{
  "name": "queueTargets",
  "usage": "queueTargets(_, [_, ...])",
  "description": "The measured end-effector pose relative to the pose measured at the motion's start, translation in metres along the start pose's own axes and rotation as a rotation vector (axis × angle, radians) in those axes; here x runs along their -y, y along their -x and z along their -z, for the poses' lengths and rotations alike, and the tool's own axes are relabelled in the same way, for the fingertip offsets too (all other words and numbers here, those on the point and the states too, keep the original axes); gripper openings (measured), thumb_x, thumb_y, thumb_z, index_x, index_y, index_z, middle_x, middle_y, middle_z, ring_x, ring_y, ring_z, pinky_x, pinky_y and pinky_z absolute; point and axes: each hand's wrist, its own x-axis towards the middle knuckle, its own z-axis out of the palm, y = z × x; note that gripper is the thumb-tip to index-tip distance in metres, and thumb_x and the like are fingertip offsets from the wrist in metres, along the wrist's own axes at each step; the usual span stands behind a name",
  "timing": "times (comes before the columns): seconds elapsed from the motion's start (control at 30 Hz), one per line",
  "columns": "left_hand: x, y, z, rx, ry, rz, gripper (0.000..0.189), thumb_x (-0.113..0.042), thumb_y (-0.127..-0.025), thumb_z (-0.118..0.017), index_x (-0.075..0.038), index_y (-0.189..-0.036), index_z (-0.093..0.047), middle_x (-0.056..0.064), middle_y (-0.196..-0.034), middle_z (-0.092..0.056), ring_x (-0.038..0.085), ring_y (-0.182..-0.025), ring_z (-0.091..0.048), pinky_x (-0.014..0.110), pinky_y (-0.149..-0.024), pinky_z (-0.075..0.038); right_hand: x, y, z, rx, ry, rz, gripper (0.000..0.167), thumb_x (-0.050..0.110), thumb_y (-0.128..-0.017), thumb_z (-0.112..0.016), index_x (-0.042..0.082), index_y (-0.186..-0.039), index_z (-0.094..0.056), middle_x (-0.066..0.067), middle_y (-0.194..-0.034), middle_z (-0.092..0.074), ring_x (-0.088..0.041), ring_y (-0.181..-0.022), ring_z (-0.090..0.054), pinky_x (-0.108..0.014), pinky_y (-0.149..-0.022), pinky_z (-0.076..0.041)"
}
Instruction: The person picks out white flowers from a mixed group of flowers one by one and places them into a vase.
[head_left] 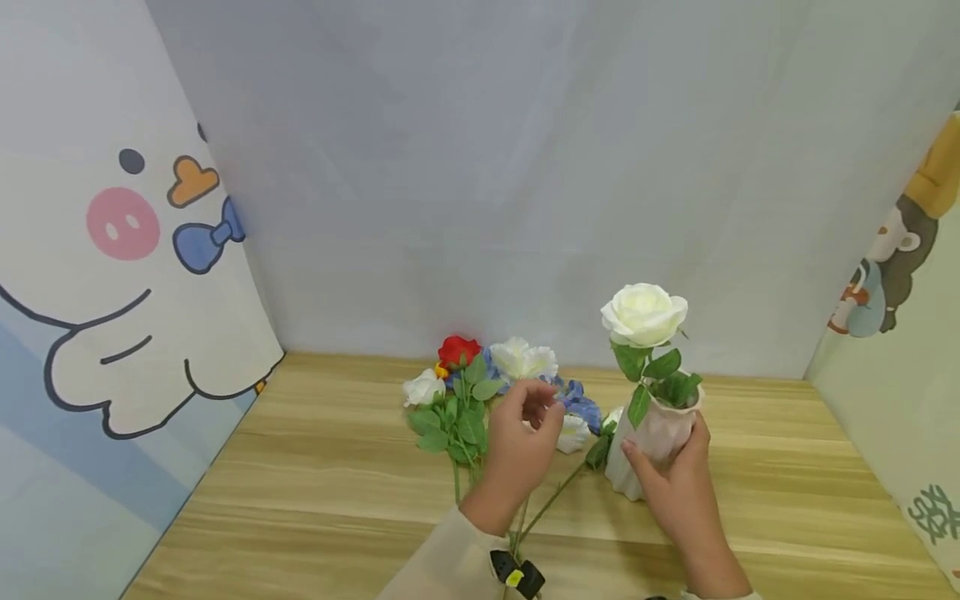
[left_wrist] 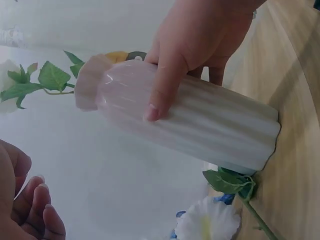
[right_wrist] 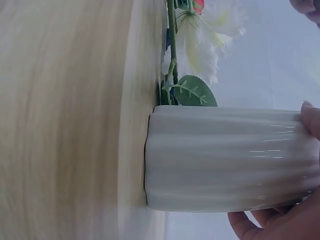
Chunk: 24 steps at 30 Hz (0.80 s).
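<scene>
My right hand (head_left: 678, 483) grips a pale ribbed vase (head_left: 651, 442), thumb on the near side and fingers wrapped round the far side. One white rose (head_left: 643, 315) with green leaves stands in the vase, its bloom above the ruffled rim. In the right wrist view the vase's base (right_wrist: 155, 160) is right at the tabletop. My left hand (head_left: 523, 433) hovers to the left of the vase with fingers loosely curled and nothing in them; the left wrist view shows these fingers (left_wrist: 35, 205) apart from the vase.
Left of the vase lie a red rose (head_left: 459, 351), a small white rose (head_left: 424, 387), large white flowers (head_left: 522, 360) and blue flowers (head_left: 581, 406). A long green stem (head_left: 551, 506) reaches toward the table's front. A grey curtain (head_left: 525, 183) hangs behind the wooden table (head_left: 315, 500).
</scene>
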Motion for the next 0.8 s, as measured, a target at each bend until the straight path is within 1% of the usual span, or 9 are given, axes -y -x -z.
queueTargets(0.03, [0.002, 0.003, 0.004, -0.007, 0.002, 0.010, 0.013, -0.006, -0.099, -0.066, -0.008, -0.112, -0.064, 0.001, -0.097, -0.060, 0.016, -0.080, -0.055, 0.028, -0.071, -0.048, 0.000, 0.000, 0.000, -0.002, 0.003, -0.003, 0.100, 0.023, -0.096, -0.076, 0.006, -0.161, -0.002, -0.034, -0.147, -0.036, -0.051, -0.133, -0.042, -0.070, -0.110, -0.031])
queueTargets(0.17, [0.008, 0.019, 0.018, -0.030, -0.008, 0.080, 0.011, -0.006, -0.099, -0.067, -0.008, -0.109, -0.064, 0.001, -0.095, -0.060, 0.016, -0.079, -0.055, 0.027, -0.070, -0.049, -0.001, -0.001, -0.001, -0.013, 0.007, -0.006, 0.100, 0.022, -0.095, -0.077, 0.005, -0.161, -0.003, -0.034, -0.147, -0.036, -0.052, -0.133, -0.042, -0.070, -0.110, -0.031])
queueTargets(0.27, [0.015, 0.029, 0.028, -0.060, -0.019, 0.107, 0.010, -0.007, -0.099, -0.068, -0.009, -0.108, -0.065, 0.000, -0.093, -0.061, 0.016, -0.078, -0.056, 0.028, -0.070, -0.050, -0.002, -0.001, -0.001, -0.018, 0.007, -0.002, 0.100, 0.021, -0.095, -0.077, 0.005, -0.161, -0.004, -0.034, -0.147, -0.036, -0.052, -0.133, -0.042, -0.070, -0.110, -0.031])
queueTargets(0.37, [0.021, 0.035, 0.036, -0.109, -0.024, 0.120, 0.012, -0.004, -0.097, -0.070, -0.008, -0.108, -0.066, 0.001, -0.094, -0.062, 0.017, -0.078, -0.056, 0.028, -0.070, -0.050, -0.002, 0.000, -0.001, -0.018, 0.008, -0.004, 0.099, 0.021, -0.095, -0.077, 0.004, -0.161, -0.004, -0.034, -0.147, -0.036, -0.051, -0.133, -0.042, -0.070, -0.110, -0.031])
queueTargets(0.5, [0.028, 0.038, 0.045, -0.139, -0.050, 0.106, 0.014, -0.001, -0.096, -0.070, -0.008, -0.107, -0.066, 0.000, -0.094, -0.062, 0.017, -0.078, -0.056, 0.028, -0.071, -0.051, -0.001, 0.000, -0.001, -0.022, 0.014, -0.010, 0.100, 0.022, -0.095, -0.077, 0.005, -0.161, -0.004, -0.034, -0.146, -0.037, -0.051, -0.132, -0.043, -0.070, -0.109, -0.032])
queueTargets(0.63, [0.031, 0.039, 0.052, -0.140, -0.094, 0.084, 0.015, -0.003, -0.097, -0.069, -0.010, -0.109, -0.065, -0.001, -0.096, -0.062, 0.016, -0.080, -0.057, 0.029, -0.072, -0.052, 0.000, 0.000, 0.000, -0.019, 0.015, -0.011, 0.100, 0.023, -0.095, -0.077, 0.005, -0.161, -0.003, -0.034, -0.145, -0.037, -0.051, -0.131, -0.044, -0.070, -0.109, -0.032])
queueTargets(0.8, [0.031, 0.039, 0.060, -0.132, -0.142, 0.097, 0.017, -0.006, -0.097, -0.069, -0.013, -0.113, -0.065, -0.002, -0.099, -0.062, 0.015, -0.082, -0.058, 0.030, -0.073, -0.052, 0.001, 0.000, -0.001, -0.005, 0.010, -0.010, 0.100, 0.023, -0.096, -0.076, 0.004, -0.161, -0.002, -0.034, -0.145, -0.037, -0.051, -0.131, -0.044, -0.070, -0.109, -0.032])
